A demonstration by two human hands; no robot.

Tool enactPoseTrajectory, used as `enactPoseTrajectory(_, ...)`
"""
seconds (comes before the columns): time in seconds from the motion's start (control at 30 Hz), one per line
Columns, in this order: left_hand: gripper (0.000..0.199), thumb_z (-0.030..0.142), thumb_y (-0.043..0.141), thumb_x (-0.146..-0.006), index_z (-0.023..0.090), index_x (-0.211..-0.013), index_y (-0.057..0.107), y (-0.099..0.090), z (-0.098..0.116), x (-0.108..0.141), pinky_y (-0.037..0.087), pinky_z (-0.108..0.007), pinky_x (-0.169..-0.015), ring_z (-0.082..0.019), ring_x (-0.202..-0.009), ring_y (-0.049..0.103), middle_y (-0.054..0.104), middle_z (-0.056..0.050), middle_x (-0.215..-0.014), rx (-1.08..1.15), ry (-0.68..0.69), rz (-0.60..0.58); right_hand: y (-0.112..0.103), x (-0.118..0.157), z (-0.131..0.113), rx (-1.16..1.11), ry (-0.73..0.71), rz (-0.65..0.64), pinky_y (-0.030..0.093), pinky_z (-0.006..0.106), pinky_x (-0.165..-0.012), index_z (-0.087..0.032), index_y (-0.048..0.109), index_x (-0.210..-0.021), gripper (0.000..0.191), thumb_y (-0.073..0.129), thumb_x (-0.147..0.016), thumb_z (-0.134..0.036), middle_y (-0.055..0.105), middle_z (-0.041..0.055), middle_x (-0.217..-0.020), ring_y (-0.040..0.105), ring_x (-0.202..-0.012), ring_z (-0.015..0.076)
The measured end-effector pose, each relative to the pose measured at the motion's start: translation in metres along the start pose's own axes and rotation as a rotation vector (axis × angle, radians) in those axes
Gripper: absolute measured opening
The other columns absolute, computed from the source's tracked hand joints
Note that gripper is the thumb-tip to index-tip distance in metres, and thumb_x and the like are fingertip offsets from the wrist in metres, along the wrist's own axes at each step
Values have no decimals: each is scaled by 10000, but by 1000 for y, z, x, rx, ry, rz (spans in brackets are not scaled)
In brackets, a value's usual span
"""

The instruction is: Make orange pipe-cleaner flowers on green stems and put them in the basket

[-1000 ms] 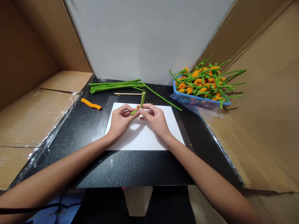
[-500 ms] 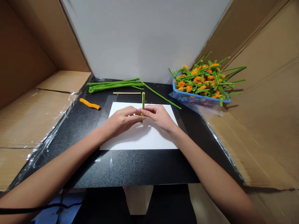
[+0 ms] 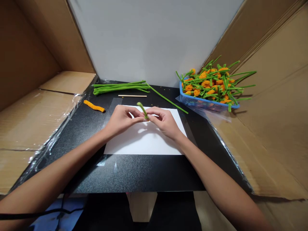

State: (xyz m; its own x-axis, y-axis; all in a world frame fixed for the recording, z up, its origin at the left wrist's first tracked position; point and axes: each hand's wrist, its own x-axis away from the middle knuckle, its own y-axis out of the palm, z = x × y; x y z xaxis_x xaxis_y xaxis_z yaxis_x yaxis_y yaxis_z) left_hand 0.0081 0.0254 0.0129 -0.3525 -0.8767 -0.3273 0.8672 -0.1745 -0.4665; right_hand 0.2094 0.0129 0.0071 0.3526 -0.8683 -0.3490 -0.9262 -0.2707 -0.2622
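A short green fuzzy stem [image 3: 142, 109] stands up between my hands, tilted to the left, over a white sheet [image 3: 144, 141]. My left hand [image 3: 125, 119] pinches its lower end from the left with thumb and fingers. From the right, my right hand [image 3: 161, 120] pinches the same spot, its fingertips close to those of my left hand. A trace of orange shows under the stem at the fingertips; most of that part is hidden.
Green stems [image 3: 120, 87] lie at the back left, with a thin wooden stick [image 3: 132, 96] before them. An orange fuzzy piece [image 3: 94, 106] lies left. A blue basket [image 3: 209, 104] of orange and green pieces stands back right. Cardboard walls [image 3: 271, 106] flank the black table [image 3: 144, 175].
The green stem has gone from upright to tilted left, and its lower end no longer hangs below the fingers. My left hand has turned, its thumb now at the stem's base.
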Motion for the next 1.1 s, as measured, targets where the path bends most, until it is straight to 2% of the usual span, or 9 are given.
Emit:
enactPoseTrajectory(0.1, 131, 321, 807, -749, 190, -742, 804, 1, 2, 0, 465, -228, -560, -146, -623, 668, 765, -31, -713, -25, -52, 30, -1, 0, 0, -62, 22, -49, 531, 380, -908, -244, 784, -1017, 201, 682, -877, -347, 716, 67, -1077, 644, -1050, 212)
enactPoseTrajectory(0.2, 118, 305, 804, -748, 191, -723, 799, 1, 2, 0, 459, -230, -555, -140, -605, 653, 753, -23, -682, -53, -53, 33, -1, 0, 4, -129, 74, -41, 534, 376, -911, -244, 785, -998, 222, 762, -812, -363, 708, 63, -1086, 647, -1060, 215)
enactPoseTrajectory(0.47, 128, 314, 764, -822, 188, -817, 789, 1, 4, 2, 484, -224, -572, -135, -699, 666, 766, -50, -819, -57, 224, 79, 1, -3, 12, -386, 222, 70, 517, 362, -884, -222, 780, -917, 249, 855, -726, -364, 747, 31, -905, 678, -864, 169)
enactPoseTrajectory(0.63, 87, 262, 744, -847, 182, -854, 776, 6, 4, 5, 480, -203, -553, -121, -698, 661, 764, -41, -813, -59, 273, 158, 1, -2, 8, -466, 279, 100, 519, 341, -874, -207, 767, -862, 279, 896, -661, -352, 730, 23, -910, 654, -850, 153)
enactPoseTrajectory(0.9, 131, 314, 769, -836, 184, -854, 768, 10, 4, 7, 483, -214, -561, -127, -706, 662, 761, -38, -807, -32, 257, 217, 0, -3, 6, -473, 255, 88, 518, 327, -843, -211, 764, -834, 271, 908, -646, -343, 712, 19, -905, 636, -836, 146)
enactPoseTrajectory(1.03, 169, 333, 737, -858, 175, -801, 754, 12, 7, 9, 459, -224, -560, -130, -695, 641, 741, -42, -776, -27, 229, 222, 0, -3, 8, -370, 161, 108, 545, 357, -828, -199, 758, -784, 249, 891, -669, -375, 712, 45, -938, 645, -843, 166)
enactPoseTrajectory(1.1, 177, 343, 735, -845, 175, -788, 743, 14, 6, 10, 435, -229, -551, -127, -670, 615, 723, -34, -758, -1, 142, 229, 2, -2, 7, -291, 82, 140, 566, 366, -809, -199, 748, -751, 215, 867, -705, -372, 707, 54, -957, 657, -867, 182)
